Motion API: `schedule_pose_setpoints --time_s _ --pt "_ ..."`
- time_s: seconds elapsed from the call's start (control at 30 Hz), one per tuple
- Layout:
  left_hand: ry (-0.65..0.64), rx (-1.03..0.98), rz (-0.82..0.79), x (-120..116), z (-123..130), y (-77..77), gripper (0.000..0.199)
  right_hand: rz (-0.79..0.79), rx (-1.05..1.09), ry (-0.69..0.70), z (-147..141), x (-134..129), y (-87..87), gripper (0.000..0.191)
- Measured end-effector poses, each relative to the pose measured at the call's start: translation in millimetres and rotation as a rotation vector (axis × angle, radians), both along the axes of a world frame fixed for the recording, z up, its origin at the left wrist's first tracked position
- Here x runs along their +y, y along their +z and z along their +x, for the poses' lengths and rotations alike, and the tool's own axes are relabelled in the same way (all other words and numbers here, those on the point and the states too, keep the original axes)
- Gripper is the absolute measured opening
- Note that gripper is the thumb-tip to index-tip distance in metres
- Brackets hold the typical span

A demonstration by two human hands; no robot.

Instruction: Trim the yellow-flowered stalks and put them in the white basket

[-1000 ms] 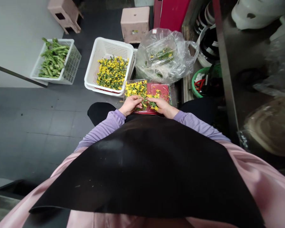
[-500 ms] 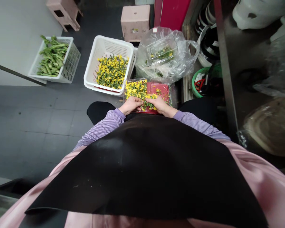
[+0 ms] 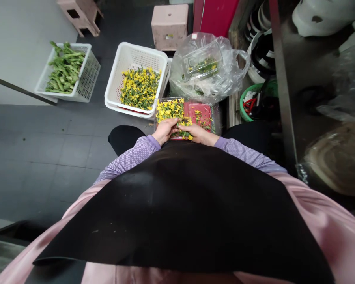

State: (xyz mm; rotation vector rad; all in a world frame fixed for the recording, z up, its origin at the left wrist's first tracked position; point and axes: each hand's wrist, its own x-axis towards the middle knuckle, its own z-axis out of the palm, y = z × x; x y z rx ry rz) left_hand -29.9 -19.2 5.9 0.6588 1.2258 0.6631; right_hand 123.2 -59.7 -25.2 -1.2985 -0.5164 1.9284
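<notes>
My right fingers (image 3: 187, 128) have shifted left, carrying the bunch of yellow flowers (image 3: 186, 135) along. My left fingers (image 3: 173, 122), a little lower half a second ago, have risen, and the gap between my hands has narrowed. More loose sprigs (image 3: 198, 118) now show on the red tray (image 3: 202, 108).

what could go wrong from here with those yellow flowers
Yellow-flowered green stems could slip from the right hand and its grip, since some stick out loosely. Loose plant bits might spill if the rectangular red plastic tray is bumped. The bulging clear plastic bag just beyond might sag onto it.
</notes>
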Motion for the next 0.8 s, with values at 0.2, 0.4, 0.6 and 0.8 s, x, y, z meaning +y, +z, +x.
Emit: schedule_pose_setpoints --time_s 0.2,0.4,0.6,0.8 --pt "-0.055 0.09 0.036 -3.7 3.6 3.3 0.016 0.144 -0.13 0.004 -2.9 3.8 -9.6 0.026" --pt "-0.218 0.196 0.027 3.1 -10.8 16.5 0.016 0.235 -0.125 0.033 13.9 9.2 -5.5 0.035" --pt "-0.495 0.355 0.234 10.6 -20.8 13.6 0.023 0.278 -0.288 0.096 16.9 15.4 2.3 0.028" --pt "-0.836 0.642 0.66 20.3 -35.6 -8.4 0.022 0.334 -0.329 0.176 19.6 14.9 2.9 0.026"
